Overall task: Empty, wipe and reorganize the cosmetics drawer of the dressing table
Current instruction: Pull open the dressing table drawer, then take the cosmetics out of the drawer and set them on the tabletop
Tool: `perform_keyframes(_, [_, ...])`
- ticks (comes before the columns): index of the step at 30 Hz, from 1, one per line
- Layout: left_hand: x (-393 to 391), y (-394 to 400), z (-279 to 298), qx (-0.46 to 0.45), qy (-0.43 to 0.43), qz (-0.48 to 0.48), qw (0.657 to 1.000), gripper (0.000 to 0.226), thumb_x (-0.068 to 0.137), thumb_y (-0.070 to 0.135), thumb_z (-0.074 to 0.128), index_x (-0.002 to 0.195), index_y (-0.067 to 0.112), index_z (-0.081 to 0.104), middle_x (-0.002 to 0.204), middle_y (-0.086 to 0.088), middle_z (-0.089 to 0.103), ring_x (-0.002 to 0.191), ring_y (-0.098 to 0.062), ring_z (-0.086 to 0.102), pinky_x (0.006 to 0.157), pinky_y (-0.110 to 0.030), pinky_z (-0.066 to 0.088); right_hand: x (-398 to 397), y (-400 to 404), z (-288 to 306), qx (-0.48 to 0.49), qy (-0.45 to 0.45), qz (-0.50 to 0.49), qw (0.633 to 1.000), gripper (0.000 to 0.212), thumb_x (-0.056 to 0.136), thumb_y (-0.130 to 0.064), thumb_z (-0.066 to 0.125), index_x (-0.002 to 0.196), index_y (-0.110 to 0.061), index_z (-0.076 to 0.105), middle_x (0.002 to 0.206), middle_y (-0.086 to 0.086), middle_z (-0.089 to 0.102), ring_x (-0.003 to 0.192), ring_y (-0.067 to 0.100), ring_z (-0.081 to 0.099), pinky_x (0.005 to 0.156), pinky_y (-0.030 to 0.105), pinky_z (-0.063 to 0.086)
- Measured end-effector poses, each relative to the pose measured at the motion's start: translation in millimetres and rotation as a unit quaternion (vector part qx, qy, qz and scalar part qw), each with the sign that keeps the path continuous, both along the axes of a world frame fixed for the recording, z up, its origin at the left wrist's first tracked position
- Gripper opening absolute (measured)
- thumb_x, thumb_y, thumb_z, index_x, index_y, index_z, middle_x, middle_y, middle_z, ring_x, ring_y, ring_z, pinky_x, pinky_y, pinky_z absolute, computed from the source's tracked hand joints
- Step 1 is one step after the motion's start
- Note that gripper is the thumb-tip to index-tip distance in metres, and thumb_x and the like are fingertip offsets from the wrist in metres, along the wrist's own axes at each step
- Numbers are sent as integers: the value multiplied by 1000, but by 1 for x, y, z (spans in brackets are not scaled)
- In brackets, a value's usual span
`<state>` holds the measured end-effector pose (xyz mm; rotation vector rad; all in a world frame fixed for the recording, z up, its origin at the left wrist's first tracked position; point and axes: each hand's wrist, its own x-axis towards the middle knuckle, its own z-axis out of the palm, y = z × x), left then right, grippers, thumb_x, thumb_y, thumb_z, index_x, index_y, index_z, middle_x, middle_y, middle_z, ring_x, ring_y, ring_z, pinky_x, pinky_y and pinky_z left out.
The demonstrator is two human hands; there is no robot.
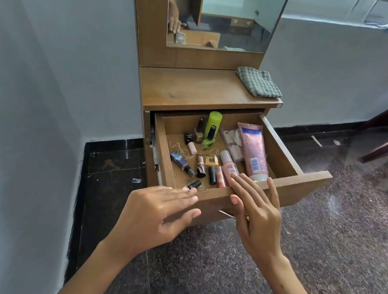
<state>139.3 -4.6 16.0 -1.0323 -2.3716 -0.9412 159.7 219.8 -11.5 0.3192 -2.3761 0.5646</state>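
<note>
Both hands hover with straight, relaxed fingers over the near edge of the pulled-out brown wooden drawer (289,185), holding nothing. Her left hand (156,212) lies palm down, fingers together and pointing right, their tips just above the drawer's near left corner, beside a small black-capped nail polish bottle (191,186). Her right hand (257,211) is tilted on edge, fingers spread a little and pointing to the far left, the fingertips (234,177) reaching over the front board near a pale pink bottle with a white cap (228,164); whether they touch it I cannot tell. Both forearms stretch forward from the near side, bare to the elbows.

Inside the drawer the cosmetics lie scattered: a long pink squeeze tube (253,150) along the right side, a lime green cylinder (214,122) standing at the far end, a green nail polish bottle (208,140) just in front of it, a dark blue bottle (181,162) lying on the left, and a yellow sachet (211,160) in the middle among other small bottles.

A folded green checked cloth (259,82) rests on the far right corner of the wooden tabletop (190,91) above the drawer. The mirror (226,14) rises behind it. Dark speckled floor (322,252) spreads to the right.
</note>
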Motion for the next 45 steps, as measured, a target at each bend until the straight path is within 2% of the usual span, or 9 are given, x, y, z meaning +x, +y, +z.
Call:
perform_keyframes(9, [-44,-19,24,-2,-45,55,997,48,97,49,32,120,20,62,125,9,59,126,0,44,110,-26,28,-47,-15,41,-27,13,68,997,40,100,-32,40,106,-8,71,128,5,60,121,15,55,99,41,47])
perform_keyframes(15, [-98,-30,21,-77,-79,68,992,53,91,52,31,126,22,57,133,9,53,130,3,31,109,-11,10,-115,-29,69,94,-44,102,989,40,98,-39,40,102,-16,73,122,-4,65,105,10,63,81,32,56])
perform_keyframes(22, [-134,-28,11,-157,-65,36,985,32,89,36,55,116,24,64,129,5,57,126,-9,45,109,-26,13,-166,-29,59,220,-163,143,951,43,95,-47,37,103,-23,71,108,-8,70,92,13,68,68,36,57])
perform_keyframes(27, [-147,-8,11,-178,-59,48,981,21,80,32,68,100,25,73,107,6,68,105,-14,57,95,-25,35,-179,-5,50,253,-204,160,932,28,93,-41,50,104,-25,70,96,-6,72,80,15,69,62,33,55])
perform_keyframes(29, [-150,8,17,-222,-62,45,972,23,83,37,64,103,28,71,105,8,64,103,-12,51,91,-26,35,-183,3,47,259,-218,160,927,36,94,-46,42,102,-24,69,94,-6,71,79,16,68,62,33,55])
perform_keyframes(32, [-163,24,22,-331,-81,36,939,29,83,46,60,106,30,69,106,6,54,104,-13,40,88,-28,29,-185,11,43,234,-217,162,934,51,92,-53,27,99,-26,69,92,-11,70,74,11,67,58,31,54])
perform_keyframes(39, [-184,50,20,-509,-72,-47,857,38,68,43,74,98,20,68,114,-3,56,112,-21,41,93,-35,27,-180,11,39,183,-217,163,945,45,93,-52,30,97,-29,69,90,-12,71,77,7,66,59,31,54])
perform_keyframes(42, [-185,56,19,-517,-46,-50,853,34,72,33,74,101,16,67,118,-5,55,114,-23,40,94,-35,27,-181,14,39,160,-212,161,951,37,94,-47,37,100,-30,69,90,-14,71,74,5,66,59,27,54])
perform_keyframes(45, [-181,51,25,-469,-41,-23,882,32,78,36,68,105,20,67,115,-1,53,108,-19,39,88,-33,29,-180,15,44,111,-170,148,968,35,94,-45,41,98,-27,71,88,-13,71,72,4,66,59,24,54])
